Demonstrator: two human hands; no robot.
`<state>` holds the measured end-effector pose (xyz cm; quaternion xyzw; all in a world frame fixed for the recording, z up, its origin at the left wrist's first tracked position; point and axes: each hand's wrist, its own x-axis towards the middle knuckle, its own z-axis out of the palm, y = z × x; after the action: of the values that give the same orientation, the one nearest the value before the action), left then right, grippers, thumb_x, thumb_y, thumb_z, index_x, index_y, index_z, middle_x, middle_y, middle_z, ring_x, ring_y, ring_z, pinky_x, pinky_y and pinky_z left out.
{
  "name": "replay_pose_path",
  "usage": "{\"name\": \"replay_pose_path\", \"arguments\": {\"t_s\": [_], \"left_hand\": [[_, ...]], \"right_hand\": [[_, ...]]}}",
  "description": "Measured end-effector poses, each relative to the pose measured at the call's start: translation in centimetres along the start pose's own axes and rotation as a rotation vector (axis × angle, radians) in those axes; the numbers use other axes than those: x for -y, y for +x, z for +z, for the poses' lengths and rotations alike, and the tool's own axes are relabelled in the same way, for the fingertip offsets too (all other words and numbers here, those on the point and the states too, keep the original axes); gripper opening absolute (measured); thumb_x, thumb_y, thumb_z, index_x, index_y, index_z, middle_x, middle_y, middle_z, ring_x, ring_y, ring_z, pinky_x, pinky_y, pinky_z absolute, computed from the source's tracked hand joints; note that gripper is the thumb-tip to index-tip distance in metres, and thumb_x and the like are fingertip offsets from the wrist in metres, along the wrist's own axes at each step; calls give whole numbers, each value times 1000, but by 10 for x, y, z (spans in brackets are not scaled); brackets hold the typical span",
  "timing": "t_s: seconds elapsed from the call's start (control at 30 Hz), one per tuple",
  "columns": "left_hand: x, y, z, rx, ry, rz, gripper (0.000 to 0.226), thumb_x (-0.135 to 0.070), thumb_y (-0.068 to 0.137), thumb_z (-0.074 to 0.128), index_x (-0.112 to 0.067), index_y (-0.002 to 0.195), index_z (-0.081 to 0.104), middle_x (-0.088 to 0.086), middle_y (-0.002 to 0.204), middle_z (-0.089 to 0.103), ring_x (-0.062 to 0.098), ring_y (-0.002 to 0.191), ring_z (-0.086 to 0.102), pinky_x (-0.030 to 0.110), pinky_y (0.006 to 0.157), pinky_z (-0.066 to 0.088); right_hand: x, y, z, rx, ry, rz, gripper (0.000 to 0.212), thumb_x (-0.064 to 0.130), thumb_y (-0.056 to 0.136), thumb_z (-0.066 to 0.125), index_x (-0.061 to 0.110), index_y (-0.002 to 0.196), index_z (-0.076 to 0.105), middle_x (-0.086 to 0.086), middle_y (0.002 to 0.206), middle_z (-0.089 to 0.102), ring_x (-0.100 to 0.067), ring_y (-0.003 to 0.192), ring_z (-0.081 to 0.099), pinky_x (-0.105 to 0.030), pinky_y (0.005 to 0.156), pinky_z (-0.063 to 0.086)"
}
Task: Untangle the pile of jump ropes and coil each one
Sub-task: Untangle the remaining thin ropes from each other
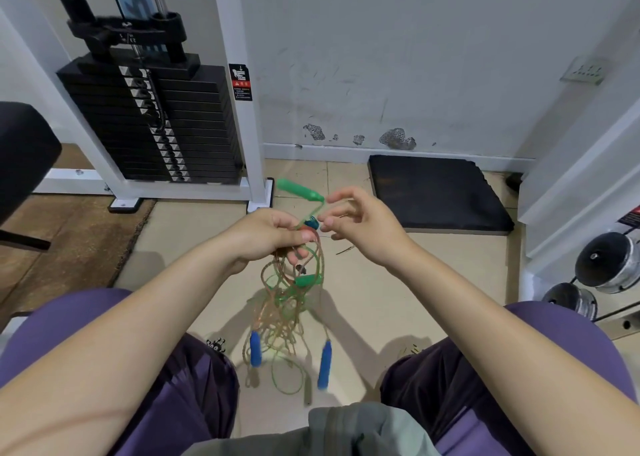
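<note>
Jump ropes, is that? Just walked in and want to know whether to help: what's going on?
A seated person is untangling a bundle of ropes held over the floor. The left hand grips the top of the tangle; the right hand, fingers loosely spread, is at the green cord just below one green handle. A second green handle and two blue handles hang lower. Nothing is coiled yet.

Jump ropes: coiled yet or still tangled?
Still tangled. The jump ropes hang as one knotted bundle of green and orange cords from the left hand; two blue handles dangle low.
</note>
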<state>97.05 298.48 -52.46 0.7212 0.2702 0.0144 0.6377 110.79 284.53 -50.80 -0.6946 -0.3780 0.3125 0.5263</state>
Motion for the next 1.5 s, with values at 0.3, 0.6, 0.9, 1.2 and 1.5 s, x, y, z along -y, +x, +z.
{"name": "replay_pose_path", "arguments": {"t_s": [0.3,0.6,0.9,1.2,1.5], "left_hand": [[-6,0,0,77,-507,-26,36,-19,81,67,-6,114,68,7,88,75,11,62,68,24,63,58],[-6,0,-4,47,-270,7,35,1,76,76,-6,109,68,8,86,70,14,65,65,22,64,55],[-4,1,-1,21,-111,44,5,-11,82,76,-8,86,76,8,79,72,16,68,65,25,69,57],[-5,2,3,-69,-504,7,12,-13,79,72,-2,80,72,11,75,74,17,64,73,24,60,58],[3,15,-12,-432,-185,-71,25,-17,97,62,-11,73,61,2,55,50,6,35,40,16,38,33]], "right_hand": [[-10,-4,5,123,-215,-10,36,15,77,83,13,104,60,6,90,61,-4,75,53,-19,74,47],[2,-1,-15,54,-146,-17,9,13,88,71,8,81,70,5,55,58,-4,52,51,-26,60,41],[-2,2,-8,-87,-145,-45,6,15,86,75,11,91,73,3,55,62,-8,50,52,-25,54,46],[-12,-2,6,257,32,103,19,6,84,74,11,90,57,-5,70,66,-19,71,64,-29,76,52],[8,-1,-22,84,74,68,22,17,97,59,7,79,66,3,53,58,-11,51,55,-14,54,44]]}}
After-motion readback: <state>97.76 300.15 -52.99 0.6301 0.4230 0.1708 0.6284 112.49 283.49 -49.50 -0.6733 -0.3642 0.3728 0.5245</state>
